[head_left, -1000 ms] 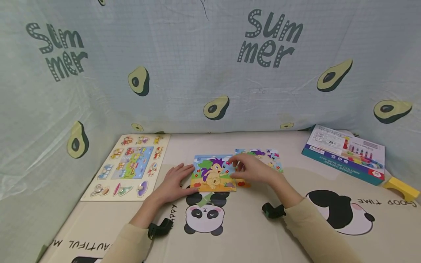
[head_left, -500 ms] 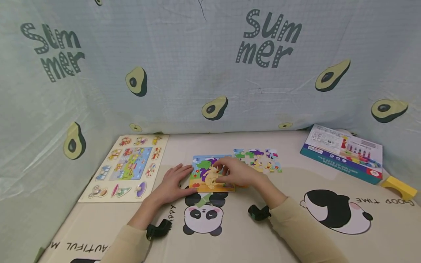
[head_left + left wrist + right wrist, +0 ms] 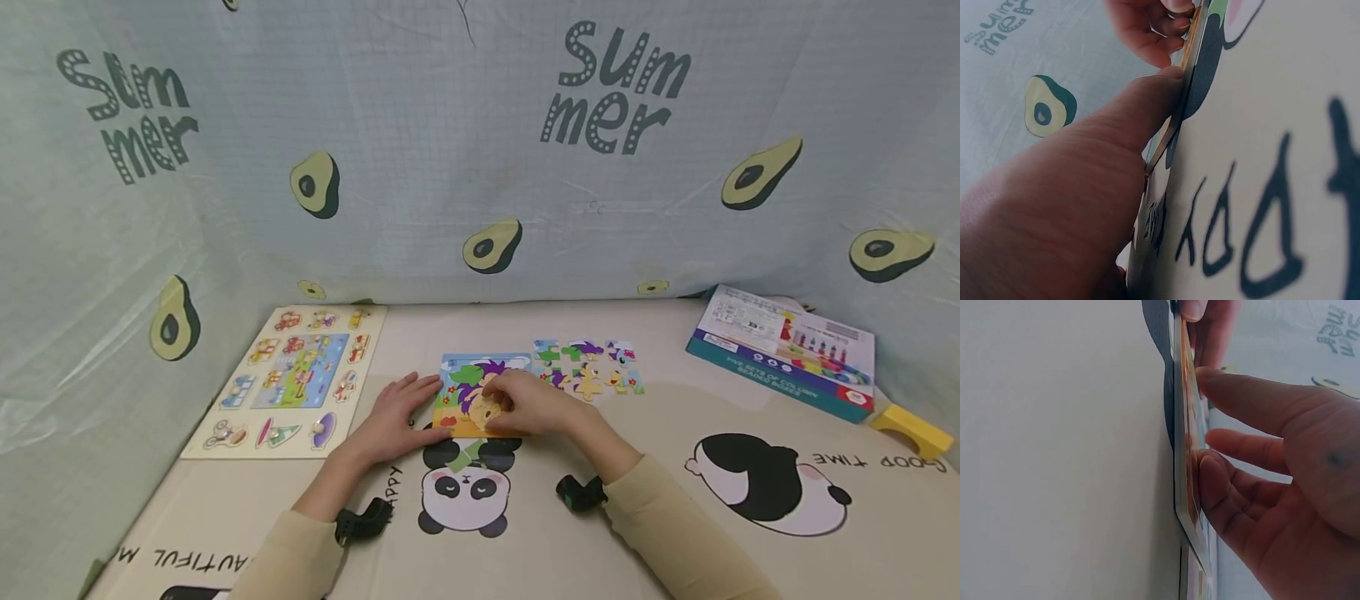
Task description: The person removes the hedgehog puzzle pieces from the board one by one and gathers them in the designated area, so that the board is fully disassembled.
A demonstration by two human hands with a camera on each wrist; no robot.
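A hedgehog jigsaw puzzle board (image 3: 459,396) lies in front of me on a cloth printed with pandas. My left hand (image 3: 393,421) rests at its left side, fingers extended, thumb along the near left corner; the left wrist view shows the thumb against the board's edge. My right hand (image 3: 534,407) covers the board's right half. In the right wrist view, its thumb and bent fingers (image 3: 1216,481) touch the board's face, set apart, with no piece visible between them. Several jigsaw pieces (image 3: 588,382) lie to the right of the board.
A wooden peg puzzle (image 3: 300,375) with vehicle shapes lies at the left. At the right are a beaded toy box (image 3: 783,354) and a yellow arch block (image 3: 911,429). Behind hangs an avocado-print sheet (image 3: 420,158).
My right hand has moved left, from the board's right edge onto its right half, uncovering more of the loose pieces. My left hand has stayed in place.
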